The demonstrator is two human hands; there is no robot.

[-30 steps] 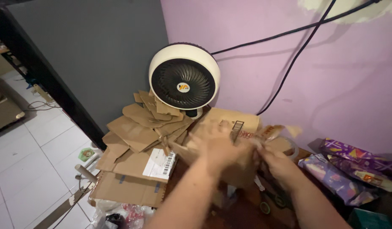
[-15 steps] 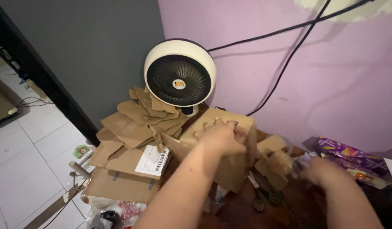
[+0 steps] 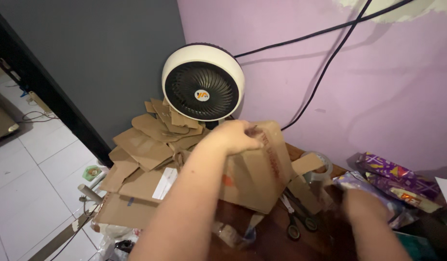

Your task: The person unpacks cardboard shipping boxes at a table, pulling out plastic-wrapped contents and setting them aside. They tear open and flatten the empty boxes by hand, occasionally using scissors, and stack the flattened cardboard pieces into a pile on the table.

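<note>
The left hand (image 3: 233, 137) is closed over the top edge of the cardboard box (image 3: 255, 169), which stands tilted on the counter (image 3: 272, 239) in front of the fan (image 3: 202, 83). The right hand (image 3: 361, 205) is low beside the wrapped packages (image 3: 397, 181); its grip cannot be determined. Flattened cardboard pieces (image 3: 146, 150) lie stacked at left. The box appears intact, not yet flattened. Scissors (image 3: 296, 220) lie unused.

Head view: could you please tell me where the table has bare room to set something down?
Little bare table shows: one dark strip between the box and scissors. Right is crowded with purple packets and tape; left is heaped cardboard.
</note>
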